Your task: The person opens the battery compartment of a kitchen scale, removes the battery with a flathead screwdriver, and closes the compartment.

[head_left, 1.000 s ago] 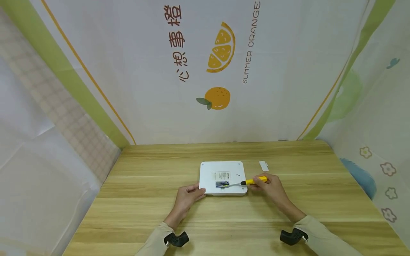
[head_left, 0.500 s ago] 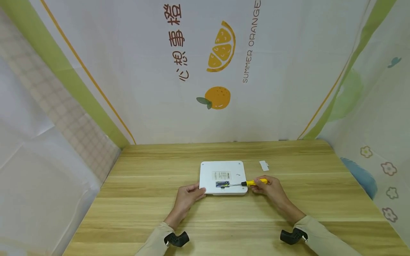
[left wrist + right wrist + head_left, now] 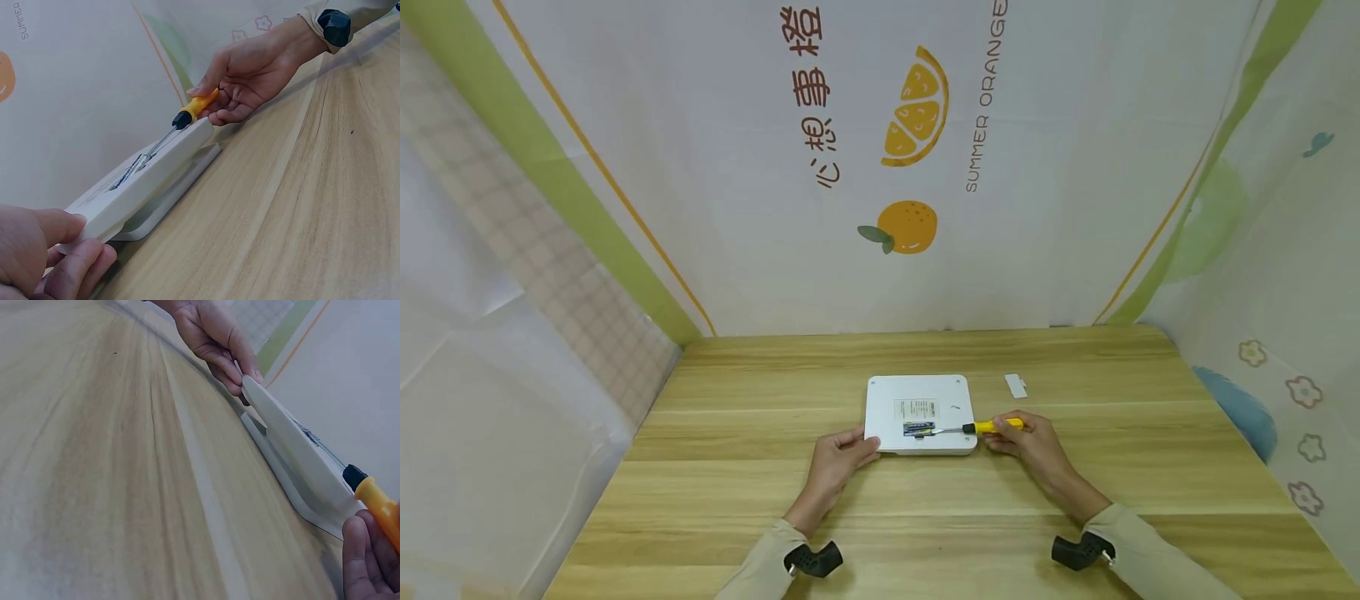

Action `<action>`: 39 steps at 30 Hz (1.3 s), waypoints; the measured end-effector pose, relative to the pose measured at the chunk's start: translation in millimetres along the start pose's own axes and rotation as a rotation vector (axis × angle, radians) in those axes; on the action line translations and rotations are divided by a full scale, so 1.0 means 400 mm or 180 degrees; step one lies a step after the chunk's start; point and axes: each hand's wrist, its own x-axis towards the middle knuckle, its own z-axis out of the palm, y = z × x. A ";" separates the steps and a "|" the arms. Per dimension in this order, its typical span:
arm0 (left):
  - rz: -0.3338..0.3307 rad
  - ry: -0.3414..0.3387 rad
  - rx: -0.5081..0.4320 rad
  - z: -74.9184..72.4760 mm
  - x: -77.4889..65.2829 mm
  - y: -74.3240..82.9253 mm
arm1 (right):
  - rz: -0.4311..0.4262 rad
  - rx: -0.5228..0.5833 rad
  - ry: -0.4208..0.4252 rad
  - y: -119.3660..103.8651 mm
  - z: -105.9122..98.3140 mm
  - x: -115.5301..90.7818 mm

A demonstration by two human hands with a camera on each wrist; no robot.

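A white, flat device (image 3: 880,408) with rounded corners lies on the table, its labelled face up and its battery compartment uncovered. Blue batteries (image 3: 918,427) sit in that compartment. My left hand (image 3: 837,460) grips the device's near left corner, thumb on top and fingers below. In my right hand (image 3: 1036,450) is a screwdriver (image 3: 1000,426) with a yellow handle, held at the device's right edge. Its metal shaft reaches left to the batteries; the exact tip contact is too small to tell. The left wrist view shows a thinner white plate (image 3: 169,212) beneath the device body.
A small white battery cover (image 3: 1016,385) lies on the wooden table (image 3: 760,492), behind my right hand. Printed cloth (image 3: 737,250) hangs along the table's back and sides. Each forearm carries a black wrist mount (image 3: 814,560).
The right hand and screwdriver handle have dipped slightly since one second ago, while the shaft stays at the batteries. My left hand keeps its hold on the device. The head view has shifted a little.
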 end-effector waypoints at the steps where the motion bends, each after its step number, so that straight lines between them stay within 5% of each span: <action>1: 0.0007 -0.0002 0.0000 0.000 0.000 -0.001 | 0.0008 0.0012 0.0006 0.000 0.000 0.000; 20: 0.0023 -0.0056 -0.0078 0.004 0.004 -0.006 | 0.0142 0.0373 -0.0110 -0.039 -0.018 0.003; 31: 0.0010 0.0002 -0.0119 0.002 0.001 -0.002 | -0.0055 0.0504 -0.0210 -0.139 -0.198 0.018; 39: 0.0034 -0.0018 -0.0097 0.001 -0.001 0.000 | 0.0062 -0.0279 -0.0135 -0.123 -0.315 0.011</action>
